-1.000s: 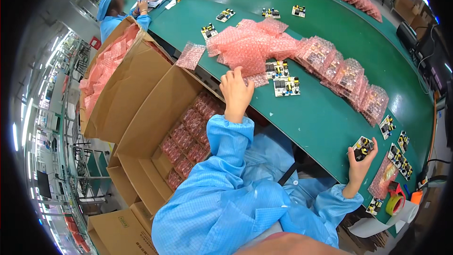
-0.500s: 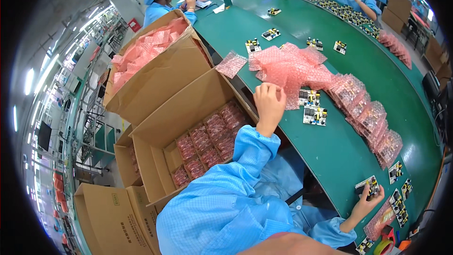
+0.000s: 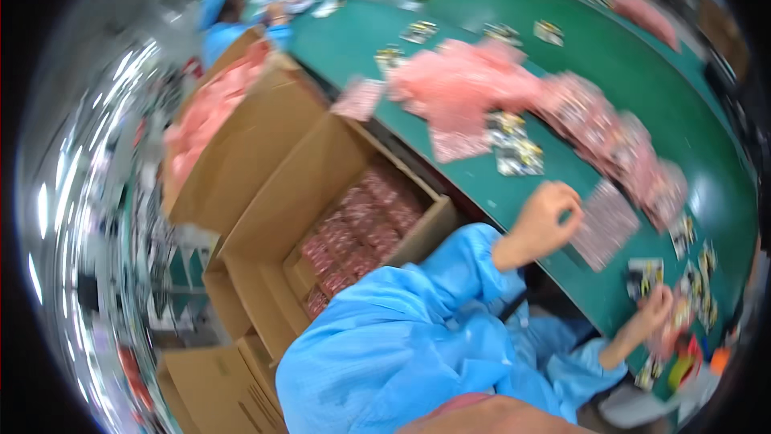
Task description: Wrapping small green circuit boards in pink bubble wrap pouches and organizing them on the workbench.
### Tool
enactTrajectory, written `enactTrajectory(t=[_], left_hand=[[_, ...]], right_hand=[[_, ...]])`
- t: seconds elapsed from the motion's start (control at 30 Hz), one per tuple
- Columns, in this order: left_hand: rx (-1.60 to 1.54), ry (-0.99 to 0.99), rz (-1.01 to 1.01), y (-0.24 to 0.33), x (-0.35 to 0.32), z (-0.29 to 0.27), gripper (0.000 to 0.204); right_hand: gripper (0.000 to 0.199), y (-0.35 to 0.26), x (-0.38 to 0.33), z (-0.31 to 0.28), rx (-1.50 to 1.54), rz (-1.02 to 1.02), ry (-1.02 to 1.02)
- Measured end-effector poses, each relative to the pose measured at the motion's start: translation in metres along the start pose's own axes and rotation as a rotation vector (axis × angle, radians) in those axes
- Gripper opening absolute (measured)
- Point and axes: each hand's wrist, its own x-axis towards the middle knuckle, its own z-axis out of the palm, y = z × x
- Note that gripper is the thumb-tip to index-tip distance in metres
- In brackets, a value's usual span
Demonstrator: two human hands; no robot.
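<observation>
Pink bubble-wrap pouch (image 3: 604,224), flat and roughly rectangular with a dimpled, translucent skin, is lying on the green surface (image 3: 642,73) right under your left hand (image 3: 544,217). Your fingers are curling down onto its near edge and pinching it, so you are gripping the pouch while most of it is resting on the felt-like green top. The picture is blurring with motion, so finer detail on the pouch is not readable.

Just to the right of that pouch, your right hand (image 3: 657,305) is closing around a small circuit board (image 3: 645,273), a dark square piece with pale and yellow parts on its face; the fingers are wrapping its lower edge.

Beyond the pouch, farther from you, a loose heap of empty pink bags (image 3: 462,85) is sitting crumpled and puffy, and two more small boards (image 3: 514,145) are lying between the heap and the pouch. To the right of the heap, a row of filled pink pouches (image 3: 618,145) is overlapping like shingles and curving toward the pouch you are holding.

To the left of the pouch, below the surface edge, an open cardboard box (image 3: 265,217) with plain brown flaps is holding tight rows of packed pink pouches (image 3: 353,229). Behind it, a second cardboard box (image 3: 233,153) is brimming with loose pink wrap.

At the far end of the surface from the pouch, another person in a blue cap and coat (image 3: 229,20) is working. Your own sleeves (image 3: 401,330) are a smooth, light blue fabric.
</observation>
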Motion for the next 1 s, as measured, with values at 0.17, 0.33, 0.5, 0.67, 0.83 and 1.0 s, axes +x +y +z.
enactTrajectory(t=[0.17, 0.33, 0.5, 0.67, 0.83, 1.0], left_hand=[[0.366, 0.087, -0.001, -0.014, -0.012, -0.002, 0.025], [0.249, -0.290, 0.248, -0.012, -0.014, 0.016, 0.033], [0.325, -0.451, 0.194, 0.010, -0.015, 0.005, 0.033], [0.341, -0.470, 0.245, 0.005, -0.012, -0.003, 0.026], [0.265, -0.417, 0.201, -0.002, -0.006, 0.005, 0.016], [0.270, -0.562, 0.119, -0.006, 0.004, 0.016, 0.012]], right_hand=[[0.039, -0.021, -0.018, 0.038, 0.195, 0.085, -0.044], [0.036, -0.032, -0.022, 0.011, 0.170, 0.171, -0.086], [0.018, -0.026, -0.027, -0.011, 0.290, 0.282, -0.248], [0.036, -0.031, -0.041, -0.024, 0.276, 0.252, -0.290], [0.046, -0.037, -0.045, -0.021, 0.218, 0.280, -0.321], [0.046, -0.043, -0.041, -0.021, 0.137, 0.325, -0.456]])
